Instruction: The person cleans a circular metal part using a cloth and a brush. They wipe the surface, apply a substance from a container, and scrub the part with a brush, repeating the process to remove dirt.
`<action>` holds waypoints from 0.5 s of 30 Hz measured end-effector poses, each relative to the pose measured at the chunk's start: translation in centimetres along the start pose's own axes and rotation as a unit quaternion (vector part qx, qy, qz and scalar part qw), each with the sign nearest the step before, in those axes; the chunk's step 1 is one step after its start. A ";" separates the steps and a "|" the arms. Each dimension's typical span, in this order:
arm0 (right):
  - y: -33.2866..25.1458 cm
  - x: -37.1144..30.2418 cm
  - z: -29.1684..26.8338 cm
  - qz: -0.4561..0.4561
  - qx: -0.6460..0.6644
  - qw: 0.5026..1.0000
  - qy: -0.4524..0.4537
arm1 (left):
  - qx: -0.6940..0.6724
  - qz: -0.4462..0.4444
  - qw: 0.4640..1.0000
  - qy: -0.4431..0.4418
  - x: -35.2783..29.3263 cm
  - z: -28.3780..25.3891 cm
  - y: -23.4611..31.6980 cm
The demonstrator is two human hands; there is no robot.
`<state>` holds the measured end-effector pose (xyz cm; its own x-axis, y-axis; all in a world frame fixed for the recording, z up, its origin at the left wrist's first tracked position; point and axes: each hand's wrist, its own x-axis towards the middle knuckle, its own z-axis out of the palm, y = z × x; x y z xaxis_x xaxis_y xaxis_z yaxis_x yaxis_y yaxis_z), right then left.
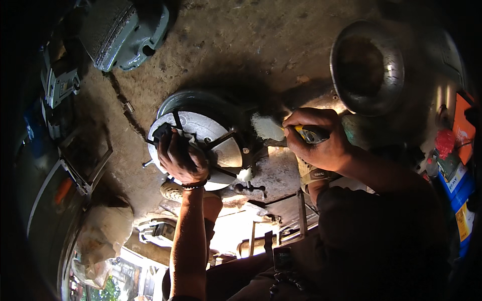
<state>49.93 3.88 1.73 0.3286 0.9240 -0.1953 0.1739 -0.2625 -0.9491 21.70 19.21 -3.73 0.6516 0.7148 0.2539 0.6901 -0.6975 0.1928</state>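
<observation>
A round, pale metal disc point(196, 122) with dark radial slots sits on a grey-green rounded body point(188, 99) in the middle of the floor. Over its left side my left hand point(183, 158) is curled, fingers closed on a small black piece point(161, 131) that looks like cloth or a knob; I cannot make out which. To the right of the disc, my right hand point(321, 143) grips a putty knife point(267, 126) by its yellow-and-black handle. Its wide, whitish blade points left toward the disc, apart from it.
A metal bowl point(335, 67) stands at the far right, and a grey-green machine casting point(135, 47) lies at the far left. A small three-armed handle point(249, 188) is below the disc. Plastic bags point(105, 228) lie lower left; orange and blue packages point(461, 130) line the right edge.
</observation>
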 end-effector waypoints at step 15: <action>-26.5 -7.3 -14.7 0.003 0.247 0.943 0.221 | -0.046 -0.170 0.975 -0.135 -0.8 -3.7 0.0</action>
<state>56.58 0.01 31.96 0.7029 0.6873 -0.1830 -0.2471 -0.0053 -0.9690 20.02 18.41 -0.47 0.4576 0.8840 -0.0958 0.8577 -0.4105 0.3097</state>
